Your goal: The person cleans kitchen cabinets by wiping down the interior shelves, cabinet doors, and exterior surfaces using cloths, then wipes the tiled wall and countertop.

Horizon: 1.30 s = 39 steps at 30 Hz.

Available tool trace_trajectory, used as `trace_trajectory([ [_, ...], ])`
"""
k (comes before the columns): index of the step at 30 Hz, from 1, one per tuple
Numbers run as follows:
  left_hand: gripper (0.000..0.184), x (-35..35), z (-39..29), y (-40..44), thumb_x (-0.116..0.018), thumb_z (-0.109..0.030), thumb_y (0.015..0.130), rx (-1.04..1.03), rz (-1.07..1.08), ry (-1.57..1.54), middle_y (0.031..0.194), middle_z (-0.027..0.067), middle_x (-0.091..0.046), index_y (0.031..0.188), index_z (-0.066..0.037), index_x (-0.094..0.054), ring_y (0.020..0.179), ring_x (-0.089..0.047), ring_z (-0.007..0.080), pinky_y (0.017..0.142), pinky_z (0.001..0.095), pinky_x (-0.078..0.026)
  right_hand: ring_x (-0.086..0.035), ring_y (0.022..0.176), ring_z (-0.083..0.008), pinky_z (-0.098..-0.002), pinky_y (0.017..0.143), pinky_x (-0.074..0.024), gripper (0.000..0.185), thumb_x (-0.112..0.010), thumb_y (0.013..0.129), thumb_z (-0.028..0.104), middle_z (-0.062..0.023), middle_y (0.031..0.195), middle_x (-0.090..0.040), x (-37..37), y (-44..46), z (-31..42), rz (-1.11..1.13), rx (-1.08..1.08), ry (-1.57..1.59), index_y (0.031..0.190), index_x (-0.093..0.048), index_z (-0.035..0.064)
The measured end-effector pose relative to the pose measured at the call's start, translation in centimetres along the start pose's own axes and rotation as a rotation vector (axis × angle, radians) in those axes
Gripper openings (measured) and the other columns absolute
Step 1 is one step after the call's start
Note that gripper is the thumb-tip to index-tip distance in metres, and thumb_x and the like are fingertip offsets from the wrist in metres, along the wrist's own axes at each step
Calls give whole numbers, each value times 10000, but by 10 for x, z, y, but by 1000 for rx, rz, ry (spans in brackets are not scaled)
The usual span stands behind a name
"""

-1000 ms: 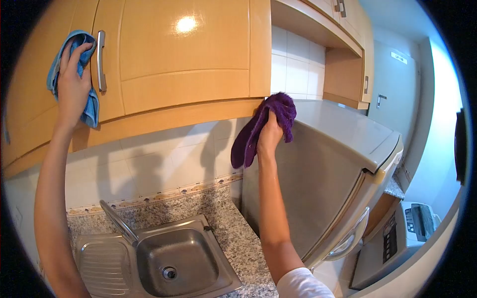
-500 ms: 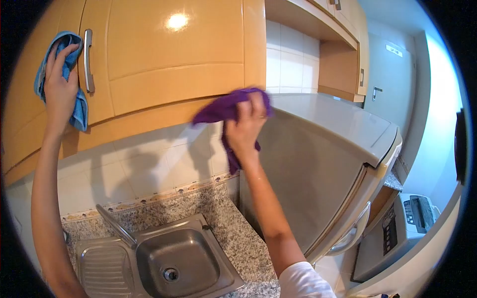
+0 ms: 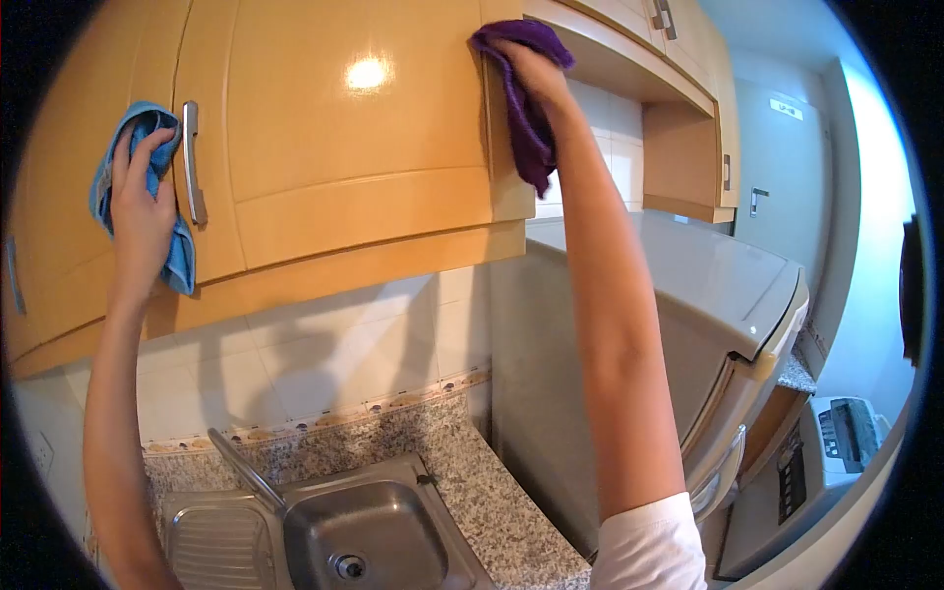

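My left hand [image 3: 141, 202] holds a blue cloth [image 3: 180, 258] against the light wood cabinet door, just left of the metal handle [image 3: 191, 162]. Higher up on the right, my right hand [image 3: 534, 71] presses a purple cloth [image 3: 531, 138] on the right edge of the cabinet door [image 3: 364, 128]. The purple cloth covers part of my fingers, and its lower end hangs down along the cabinet's side.
Below the cabinet are a steel sink [image 3: 369, 531] with a faucet [image 3: 244, 467] and a granite counter [image 3: 501, 497]. A grey refrigerator [image 3: 551, 364] stands at the right, with a washing machine [image 3: 801, 482] beyond it. A door [image 3: 782, 157] is farther back.
My right hand has moved up with the purple cloth, from the cabinet's lower edge to the door's right side. My left hand still holds the blue cloth by the handle. The view has tilted up slightly.
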State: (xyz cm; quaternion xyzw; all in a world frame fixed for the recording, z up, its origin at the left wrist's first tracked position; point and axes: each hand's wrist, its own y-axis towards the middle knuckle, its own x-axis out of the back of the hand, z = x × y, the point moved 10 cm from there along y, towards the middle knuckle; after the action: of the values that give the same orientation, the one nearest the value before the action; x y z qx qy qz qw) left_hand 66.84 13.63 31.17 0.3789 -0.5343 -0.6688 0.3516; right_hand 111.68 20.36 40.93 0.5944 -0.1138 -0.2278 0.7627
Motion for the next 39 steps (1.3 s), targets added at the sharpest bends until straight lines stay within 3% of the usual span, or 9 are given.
trace_trajectory([
  [5,477,4,-7,-3,-440,92,741,26,-11,-82,1373,204,-343,1161,-114,-534,1291,-323,348,1016,337,-305,-576,890,-183,-324,817,-445,287,-618,815,232,-65,970,-638,-1,-62,-47,13,-164,181,1000,-630,13],
  [7,476,4,-7,-3,-434,98,743,40,-25,-84,1380,195,-340,1163,-104,-529,1286,-333,344,995,330,-329,-453,1188,-247,-316,1042,-263,371,-364,942,217,-152,1232,-533,-4,-119,-37,165,97,-507,1232,-523,50],
  [10,483,8,-12,-4,-435,110,736,78,-27,-120,1383,189,-340,1160,-103,-529,1286,-336,339,985,325,-338,-532,885,-350,-435,811,-417,106,-597,752,58,-158,868,-565,-4,-194,21,-254,452,-573,858,-592,58],
  [14,485,7,-10,-5,-440,136,736,57,-65,-142,1388,152,-346,1144,-110,-531,1214,-419,319,811,286,-438,-436,1101,-428,-508,976,-290,614,-687,663,165,-185,1132,-513,-75,-218,74,-79,679,-669,1209,-450,14],
  [23,470,7,-11,-7,-451,128,751,17,-17,-154,1411,172,-303,1148,-115,-510,1245,-386,344,825,307,-441,-399,1216,-342,-579,992,-251,489,-512,789,327,-168,1328,-430,-124,-106,109,14,657,-780,1195,-494,57],
  [28,466,10,-14,-6,-458,117,732,55,-23,-242,1387,192,-319,1131,-117,-511,1096,-502,381,841,360,-449,-463,1143,-374,-684,963,-168,402,-435,859,359,-177,1212,-527,-63,-60,87,-406,620,-1037,1084,-563,52],
  [32,501,3,-8,-7,-455,134,740,139,63,-327,1404,193,-289,1171,-117,-504,1273,-341,361,959,336,-374,-585,813,-316,-493,654,-428,265,-448,828,282,-141,851,-622,-140,-62,110,-226,665,-927,824,-624,83],
  [36,519,6,-12,-6,-456,136,740,132,61,-281,1398,199,-297,1197,-109,-481,1273,-334,373,976,350,-365,-337,1260,-339,-578,1053,-149,499,-486,800,269,-166,1300,-435,-245,-132,179,31,880,-826,1251,-451,58],
  [39,558,8,-8,-8,-457,134,738,174,32,-306,1391,209,-306,1241,-105,-437,1276,-323,380,999,370,-347,-468,1138,-355,-580,1018,-210,484,-514,791,304,-165,1218,-521,-238,-110,191,84,928,-626,1224,-479,91],
])
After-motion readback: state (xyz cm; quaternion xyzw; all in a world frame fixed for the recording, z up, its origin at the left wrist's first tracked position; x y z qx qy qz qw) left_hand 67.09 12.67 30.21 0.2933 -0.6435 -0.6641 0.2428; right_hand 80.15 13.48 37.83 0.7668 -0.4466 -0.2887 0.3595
